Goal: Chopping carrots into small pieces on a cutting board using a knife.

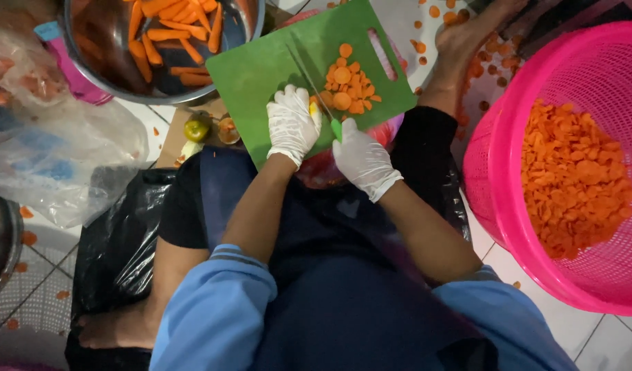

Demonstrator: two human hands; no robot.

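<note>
A green cutting board (261, 69) rests on my lap, with a heap of orange carrot slices (349, 88) on its right half. My left hand (292, 124), in a white glove, presses a short carrot piece (314, 107) down on the board. My right hand (362, 159), also gloved, grips the green handle of a thin-bladed knife (303, 72). The blade runs up and left across the board, right beside the left hand's fingers.
A metal bowl (250, 31) of peeled carrot sticks stands beyond the board. A pink mesh basket (508, 130) of carrot slices sits at right. Clear plastic bags (61, 158) lie at left. Slices scatter on the white tile floor by my bare foot (467, 41).
</note>
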